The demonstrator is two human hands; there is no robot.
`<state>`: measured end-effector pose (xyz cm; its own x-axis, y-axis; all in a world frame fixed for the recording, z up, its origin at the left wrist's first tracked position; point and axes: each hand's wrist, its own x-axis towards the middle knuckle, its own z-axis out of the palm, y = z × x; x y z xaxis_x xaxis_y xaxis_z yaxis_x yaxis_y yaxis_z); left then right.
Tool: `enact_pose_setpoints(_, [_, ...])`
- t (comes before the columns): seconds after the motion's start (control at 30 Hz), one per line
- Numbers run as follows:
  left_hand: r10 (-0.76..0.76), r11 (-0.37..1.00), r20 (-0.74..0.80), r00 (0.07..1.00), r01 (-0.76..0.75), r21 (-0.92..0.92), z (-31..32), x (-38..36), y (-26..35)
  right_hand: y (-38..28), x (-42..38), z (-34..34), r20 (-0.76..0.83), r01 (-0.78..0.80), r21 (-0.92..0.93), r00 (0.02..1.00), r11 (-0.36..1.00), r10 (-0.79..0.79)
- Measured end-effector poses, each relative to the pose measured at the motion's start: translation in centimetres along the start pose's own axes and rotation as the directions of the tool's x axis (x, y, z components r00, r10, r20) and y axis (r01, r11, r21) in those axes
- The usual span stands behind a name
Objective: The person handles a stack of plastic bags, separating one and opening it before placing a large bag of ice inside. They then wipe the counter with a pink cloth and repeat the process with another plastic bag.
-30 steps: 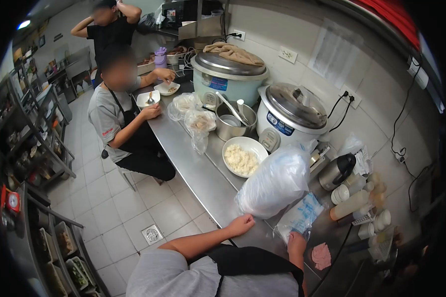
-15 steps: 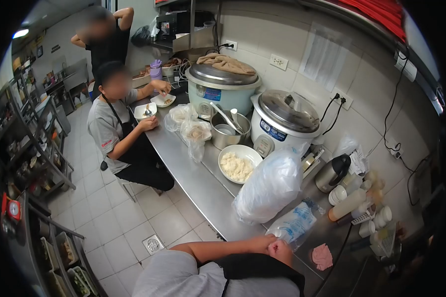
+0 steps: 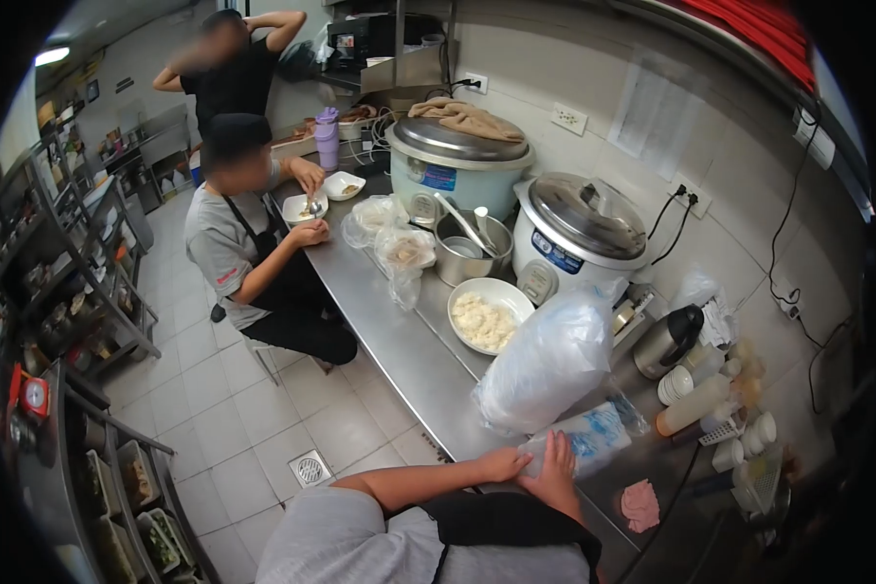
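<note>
1. Left hand [image 3: 504, 464] lies on near edge of steel counter [image 3: 389, 331], fingers curled loosely, tips touching the near-left end of a small plastic bag with blue print [image 3: 584, 440]; can't tell if it actually pinches the bag.
2. Right hand [image 3: 558, 469] is flat on the same bag, fingers [image 3: 555, 446] straight and close together, pressing down on top; nothing closed in it.
3. Small bag lies on counter at near end, just right of the two hands, touching the base of the big clear plastic bag [image 3: 547, 360] just beyond it.
4. Pink flat piece [image 3: 638, 504] on counter, right of right hand, near but apart.
5. Beyond big bag: white bowl of rice [image 3: 488, 316], then steel pot [image 3: 472, 251] w/ utensils standing in it.
6. Along the wall: white rice cooker [image 3: 579, 234], larger cooker [image 3: 457, 161] w/ a cloth [image 3: 469, 117] on its lid further off.
7. Right side by the wall: dark kettle [image 3: 667, 341], squeeze bottle [image 3: 694, 404], small white cups [image 3: 672, 384].
8. Far left of counter: co-worker seated, a hand [image 3: 309, 175] over a small white dish [image 3: 307, 207]; knotted clear bags [image 3: 391, 234] between dish and pot.
9. Another person stands further back, arms raised to head.
</note>
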<state>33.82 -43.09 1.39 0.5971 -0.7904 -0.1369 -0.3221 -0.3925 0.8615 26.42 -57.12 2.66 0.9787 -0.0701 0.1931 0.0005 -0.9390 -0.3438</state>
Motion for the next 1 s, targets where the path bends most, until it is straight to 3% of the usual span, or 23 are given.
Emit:
enact_pose_setpoints(0.1, [0.049, 0.999, -0.067, 0.997, -0.05, -0.014, 0.7, 0.0, -2.0, 0.7, -0.2, 1.4, 0.052, -0.068, -0.058, 0.996, 0.996, 0.071])
enact_pose_setpoints(0.2, [0.008, 0.998, -0.012, 1.0, -0.008, -0.066, -0.7, -0.4, -1.8, 0.7, -0.3, 0.7, 0.09, -0.135, -0.063, 0.986, 0.989, 0.14])
enact_pose_setpoints(0.3, [0.131, 0.976, -0.126, 0.983, -0.15, -0.161, -1.5, -0.3, -2.4, 1.8, -1.0, 0.0, 0.07, -0.157, -0.07, 0.984, 0.985, 0.162])
enact_pose_setpoints(0.4, [0.027, 0.985, -0.048, 0.998, -0.035, -0.166, -3.9, -1.6, 0.2, 3.3, -1.7, -0.1, 0.029, -0.192, -0.015, 0.981, 0.981, 0.192])
enact_pose_setpoints(0.5, [0.079, 0.981, -0.123, 0.989, -0.099, -0.164, -4.0, -1.0, -1.8, 4.7, -1.7, -0.6, 0.024, -0.27, 0.011, 0.963, 0.963, 0.27])
enact_pose_setpoints(0.6, [0.109, 0.941, -0.386, 0.916, -0.221, -0.257, -5.9, -1.3, -2.3, 6.3, -2.3, -1.9, 0.04, -0.364, -0.025, 0.93, 0.931, 0.364])
enact_pose_setpoints(0.7, [0.091, 0.888, -0.412, 0.907, -0.261, -0.378, -9.5, -2.0, -1.6, 6.1, -2.6, -3.7, 0.104, -0.402, -0.03, 0.909, 0.915, 0.403])
enact_pose_setpoints(0.77, [0.043, 0.894, -0.431, 0.901, -0.227, -0.387, -10.9, -2.5, -1.5, 4.3, -1.9, -5.2, 0.136, -0.367, 0.046, 0.924, 0.929, 0.358])
enact_pose_setpoints(0.83, [-0.013, 0.872, -0.452, 0.892, -0.211, -0.441, -11.2, -3.1, -1.5, 0.6, -0.5, -6.5, 0.029, -0.24, 0.132, 0.971, 0.962, 0.238])
enact_pose_setpoints(1.0, [-0.209, 0.658, -0.465, 0.86, -0.228, -0.718, -10.3, -3.2, -3.0, -8.5, 1.6, -5.0, -0.038, 0.117, 0.138, 0.993, 0.983, -0.113])
